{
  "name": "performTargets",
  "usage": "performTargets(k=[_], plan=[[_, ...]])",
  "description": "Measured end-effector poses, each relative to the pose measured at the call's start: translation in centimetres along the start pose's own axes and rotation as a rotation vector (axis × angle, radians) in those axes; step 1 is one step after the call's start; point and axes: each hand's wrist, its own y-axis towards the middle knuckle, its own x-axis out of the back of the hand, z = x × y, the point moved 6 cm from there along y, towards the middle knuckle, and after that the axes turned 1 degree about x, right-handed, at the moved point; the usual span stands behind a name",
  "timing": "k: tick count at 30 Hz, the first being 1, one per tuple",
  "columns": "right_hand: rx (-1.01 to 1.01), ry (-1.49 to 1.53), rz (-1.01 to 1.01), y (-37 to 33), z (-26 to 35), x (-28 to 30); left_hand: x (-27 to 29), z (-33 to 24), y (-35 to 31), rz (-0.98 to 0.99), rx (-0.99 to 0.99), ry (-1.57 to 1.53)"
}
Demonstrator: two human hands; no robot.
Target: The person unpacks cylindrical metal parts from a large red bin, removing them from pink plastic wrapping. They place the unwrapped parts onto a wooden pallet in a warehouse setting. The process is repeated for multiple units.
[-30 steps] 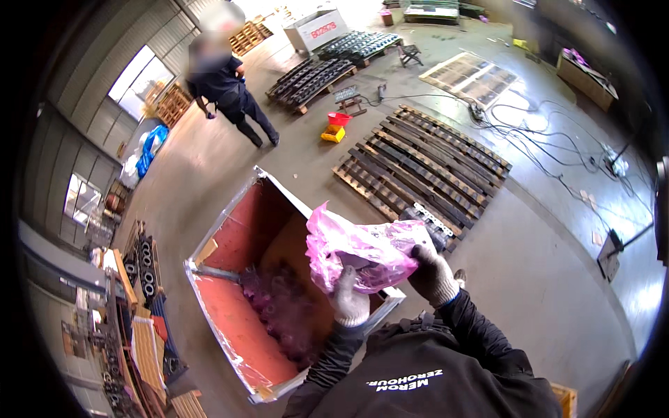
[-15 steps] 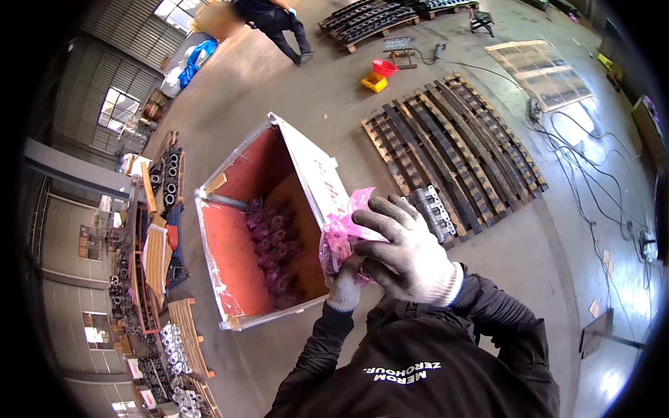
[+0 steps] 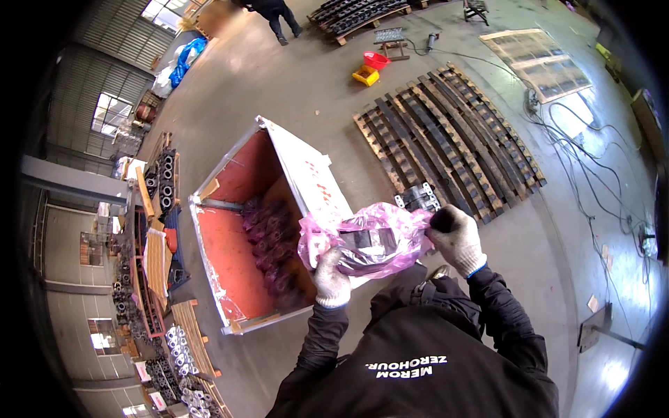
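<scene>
**One bagged part (image 3: pixel 368 244) in hand, many in the crate (image 3: pixel 221 268)**

It is up at the crate's right side, left hand (image 3: pixel 330 280) gripping one end, right hand (image 3: pixel 458 242) pinching the other. Pink-wrapped pieces (image 3: pixel 267 233) already lie inside; an unwrapped part (image 3: pixel 419 198) sits at the pallet's (image 3: pixel 456 143) near edge.

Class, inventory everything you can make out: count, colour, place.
Plastic bag: one, pink, centre
Open box: one, red inside, left of bag
Wrapped parts: several, pink, inside box
Slatted pallet: one, brown and black, right of box
Metal part: one, grey, pallet's near end
Basin: one, red, upper centre
Bin: one, yellow, beside basin
Floor panel: one, tan, upper right
Cables: several, dark, right
Sheeting: one piece, blue, upper left
Loose parts: many, uncounted, grey, left
Co-worker: one, dark clothes, top edge
Left hand: one, pale glove, holding bag's left side
Right hand: one, pale glove, holding bag's right end
</scene>
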Motion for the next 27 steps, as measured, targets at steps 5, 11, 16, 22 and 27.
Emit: performTargets(k=[5,11,16,22,27], plan=[[-0.215,-0.017,0.082,-0.9,-3.5,-1.2,-3.8,0.9,3.2,0.084,0.209,-0.257],[0.167,-0.336,-0.398,4.8,-0.5,-0.3,-7.5,-1.1,6.9,0.246,0.106,-0.242],[-0.035,0.311,-0.382,9.0,-3.3,-2.6,-9.6,-1.2,7.7,0.289,0.167,-0.316],[0.025,-0.254,0.012,8.6,-7.2,-8.7,-12.2,-1.5,8.6,0.409,0.144,-0.310],[-0.094,-0.002,0.318,8.7,-8.3,-9.2,-12.1,0.0,8.8,0.293,0.214,-0.459]])
